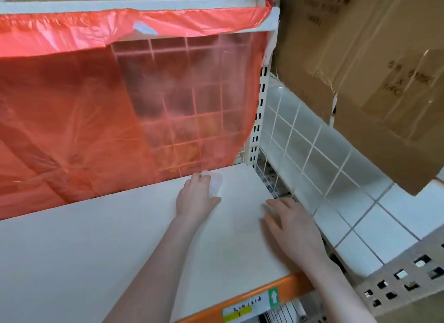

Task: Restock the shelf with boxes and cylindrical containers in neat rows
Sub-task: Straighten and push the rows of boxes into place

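Observation:
The white shelf board point(115, 231) carries no boxes in this view. At its back, my left hand point(194, 197) reaches in, and its fingers and thumb curl round a pale, blurred, rounded white container point(215, 183) standing near the red plastic sheet. My right hand point(288, 229) lies flat on the shelf near its right edge, fingers straight and spread, holding nothing. Motion blur hides what the container's details are.
A red plastic sheet point(84, 111) hangs over the wire grid back panel point(192, 99). A white wire side grid point(300, 140) closes the right end. Cardboard boxes point(374, 65) overhang at upper right. The shelf's front edge is orange point(295, 286) with labels; a perforated carton point(408, 272) sits at lower right.

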`<act>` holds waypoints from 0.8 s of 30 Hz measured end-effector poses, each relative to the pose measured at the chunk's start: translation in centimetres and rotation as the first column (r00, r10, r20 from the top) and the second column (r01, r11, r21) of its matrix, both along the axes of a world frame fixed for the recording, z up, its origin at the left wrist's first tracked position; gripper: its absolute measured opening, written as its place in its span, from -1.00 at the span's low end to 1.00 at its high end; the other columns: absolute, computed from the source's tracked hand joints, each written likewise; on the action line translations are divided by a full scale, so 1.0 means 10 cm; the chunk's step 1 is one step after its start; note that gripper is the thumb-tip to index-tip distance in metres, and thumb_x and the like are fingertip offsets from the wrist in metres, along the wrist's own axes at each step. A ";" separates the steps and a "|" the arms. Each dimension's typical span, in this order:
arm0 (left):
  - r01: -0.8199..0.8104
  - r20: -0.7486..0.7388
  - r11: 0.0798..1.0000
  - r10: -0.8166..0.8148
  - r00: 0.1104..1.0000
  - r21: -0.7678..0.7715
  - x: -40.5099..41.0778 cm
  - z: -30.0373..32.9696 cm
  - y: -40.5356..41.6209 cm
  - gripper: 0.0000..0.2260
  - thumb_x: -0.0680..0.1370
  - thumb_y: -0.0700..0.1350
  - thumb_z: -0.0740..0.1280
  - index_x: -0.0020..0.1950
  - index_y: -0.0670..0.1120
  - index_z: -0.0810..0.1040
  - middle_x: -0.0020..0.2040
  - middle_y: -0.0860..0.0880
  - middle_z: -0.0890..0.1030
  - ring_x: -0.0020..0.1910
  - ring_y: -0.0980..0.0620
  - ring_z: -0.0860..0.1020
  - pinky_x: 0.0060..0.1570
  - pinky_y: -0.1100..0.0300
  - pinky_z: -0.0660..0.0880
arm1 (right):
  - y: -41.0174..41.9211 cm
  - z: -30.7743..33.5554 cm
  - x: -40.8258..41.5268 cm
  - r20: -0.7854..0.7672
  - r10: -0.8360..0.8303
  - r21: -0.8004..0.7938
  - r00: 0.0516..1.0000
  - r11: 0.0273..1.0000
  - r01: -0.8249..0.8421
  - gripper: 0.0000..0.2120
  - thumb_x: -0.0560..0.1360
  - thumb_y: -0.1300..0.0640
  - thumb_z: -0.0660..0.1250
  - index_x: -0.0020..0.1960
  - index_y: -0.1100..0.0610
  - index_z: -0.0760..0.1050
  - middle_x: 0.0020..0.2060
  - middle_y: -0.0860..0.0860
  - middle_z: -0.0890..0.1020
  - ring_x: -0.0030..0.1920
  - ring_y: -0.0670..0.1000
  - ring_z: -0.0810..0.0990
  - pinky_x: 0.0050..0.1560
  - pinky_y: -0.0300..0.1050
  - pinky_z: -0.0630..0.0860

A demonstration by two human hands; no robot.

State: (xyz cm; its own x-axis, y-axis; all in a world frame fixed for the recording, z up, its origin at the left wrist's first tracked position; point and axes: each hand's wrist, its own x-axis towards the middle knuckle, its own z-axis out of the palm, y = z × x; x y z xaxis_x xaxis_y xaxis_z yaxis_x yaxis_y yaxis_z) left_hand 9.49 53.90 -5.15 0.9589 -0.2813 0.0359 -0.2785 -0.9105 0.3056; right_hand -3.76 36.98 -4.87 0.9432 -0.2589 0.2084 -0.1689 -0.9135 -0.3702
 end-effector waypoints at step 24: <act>0.050 -0.080 0.933 -0.083 0.993 -0.357 0.06 0.14 0.70 -0.66 0.58 -0.10 0.22 0.33 0.15 0.45 0.20 0.10 0.52 0.15 0.07 0.48 0.11 0.12 0.42 | 0.20 -0.05 0.34 -0.026 0.027 0.086 0.999 0.996 -0.025 -0.72 0.51 0.08 0.26 0.21 0.08 0.50 0.04 0.05 0.54 0.10 0.10 0.49 0.07 -0.04 0.40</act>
State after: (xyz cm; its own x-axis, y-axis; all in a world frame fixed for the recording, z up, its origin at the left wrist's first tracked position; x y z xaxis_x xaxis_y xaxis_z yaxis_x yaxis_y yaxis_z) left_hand 10.12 60.87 -3.72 0.9423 -0.3298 0.0573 -0.2899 -0.7186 0.6321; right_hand -0.35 38.97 -5.34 0.9548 -0.2502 0.1604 -0.1570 -0.8828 -0.4427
